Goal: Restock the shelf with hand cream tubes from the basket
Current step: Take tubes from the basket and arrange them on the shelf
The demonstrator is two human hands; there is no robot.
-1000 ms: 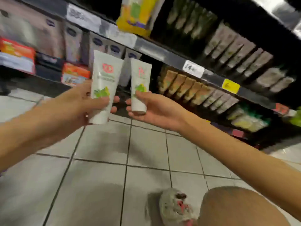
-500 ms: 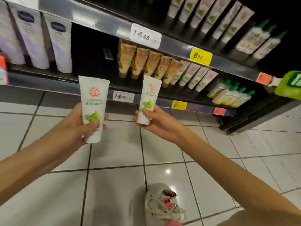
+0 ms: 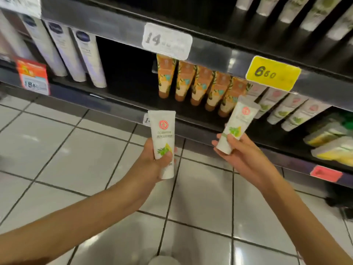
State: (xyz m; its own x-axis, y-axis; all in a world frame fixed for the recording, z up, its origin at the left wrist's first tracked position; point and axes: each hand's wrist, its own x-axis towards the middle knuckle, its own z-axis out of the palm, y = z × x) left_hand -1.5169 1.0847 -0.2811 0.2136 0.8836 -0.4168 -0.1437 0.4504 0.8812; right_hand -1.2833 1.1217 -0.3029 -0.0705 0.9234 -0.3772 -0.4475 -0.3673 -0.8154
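My left hand (image 3: 152, 163) grips a white hand cream tube (image 3: 163, 134) with a red round logo and green leaves, held upright, cap down. My right hand (image 3: 235, 152) grips a second, matching white tube (image 3: 238, 121), tilted to the right, its top close to the low shelf (image 3: 133, 96). On that shelf stands a row of orange tubes (image 3: 194, 85), and to their right a row of white tubes with the same red logo (image 3: 286, 109). A dark gap (image 3: 126, 71) lies left of the orange row. No basket is in view.
Tall white and purple tubes (image 3: 76, 56) stand at the shelf's left. Price tags hang on the rail above: a white one (image 3: 167, 41) and a yellow one (image 3: 273, 73). Green and yellow packs (image 3: 328, 142) lie lower right. White tiled floor (image 3: 76, 159) is below.
The view has closed in on the low shelf. Both hands with their tubes have moved right and toward the shelf; the right tube now reaches the orange and white rows.
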